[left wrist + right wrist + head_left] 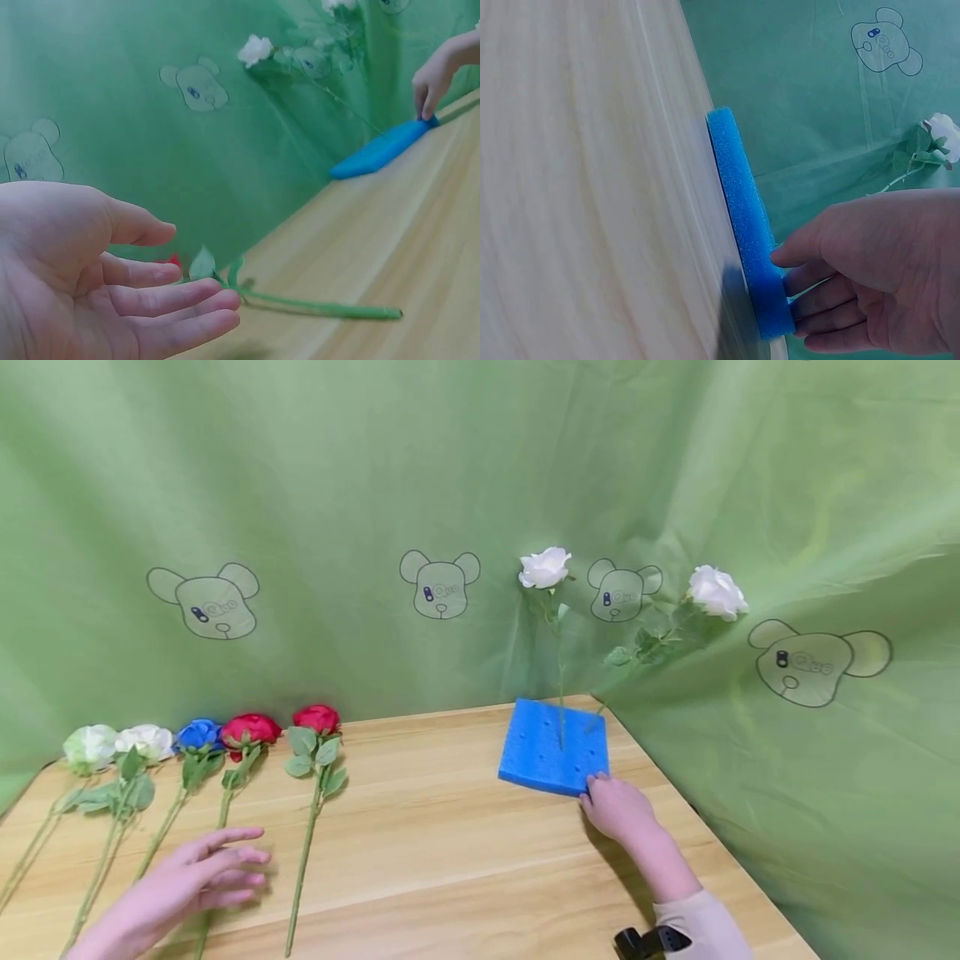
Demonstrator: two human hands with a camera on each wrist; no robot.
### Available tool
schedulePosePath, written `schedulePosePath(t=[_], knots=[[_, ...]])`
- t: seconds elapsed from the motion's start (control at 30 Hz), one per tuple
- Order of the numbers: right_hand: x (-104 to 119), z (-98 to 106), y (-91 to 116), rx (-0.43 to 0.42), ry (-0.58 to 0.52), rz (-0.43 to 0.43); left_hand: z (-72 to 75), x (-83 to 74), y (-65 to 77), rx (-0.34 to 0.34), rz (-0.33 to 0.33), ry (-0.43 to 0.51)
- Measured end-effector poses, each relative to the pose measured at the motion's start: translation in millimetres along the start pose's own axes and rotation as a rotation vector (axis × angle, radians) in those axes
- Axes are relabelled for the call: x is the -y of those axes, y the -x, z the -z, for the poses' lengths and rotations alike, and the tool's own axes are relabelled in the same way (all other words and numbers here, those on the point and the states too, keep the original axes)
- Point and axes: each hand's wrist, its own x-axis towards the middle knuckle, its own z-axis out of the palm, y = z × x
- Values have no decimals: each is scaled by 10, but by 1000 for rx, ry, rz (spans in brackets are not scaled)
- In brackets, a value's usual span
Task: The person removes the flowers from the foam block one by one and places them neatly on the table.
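Observation:
At the far right of the table lies a flat blue foam block (pixel 532 747) with small holes. One white rose (pixel 545 568) stands upright in it; a second white rose (pixel 717 592) leans right from its back right corner. My right hand (pixel 621 810) grips the foam's front right corner, and the right wrist view has its thumb and fingers at the blue edge. Palm facing inward, my left hand (pixel 198 881) is held with spread, relaxed fingers and nothing in them. Beside it lie a red rose (pixel 317 720) and another red rose (pixel 251 731), whose stem it partly hides.
Further left lie a blue rose (pixel 199 735), a white rose (pixel 146 743) and a green-tinged white rose (pixel 91 747), blooms toward the back. A green curtain (pixel 337 527) with bear outlines hangs behind and to the right of the wooden table (pixel 420 843).

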Motion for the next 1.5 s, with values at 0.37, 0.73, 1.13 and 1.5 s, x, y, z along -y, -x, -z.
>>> schedulePosePath(t=[0.37, 0.73, 1.13, 1.5], knots=[[-9, -19, 0, 6, -23, 1, -272, -426, -257, -20, -104, -167], [-31, -35, 14, 22, -26, -3, -676, -764, -869, -51, -144, -215], [-65, -33, 26, 5, -11, 0, -976, -977, -1596, -50, -125, -137], [-42, -6, 17, -16, 7, 3, -1284, -994, -2318, -57, -78, -11]])
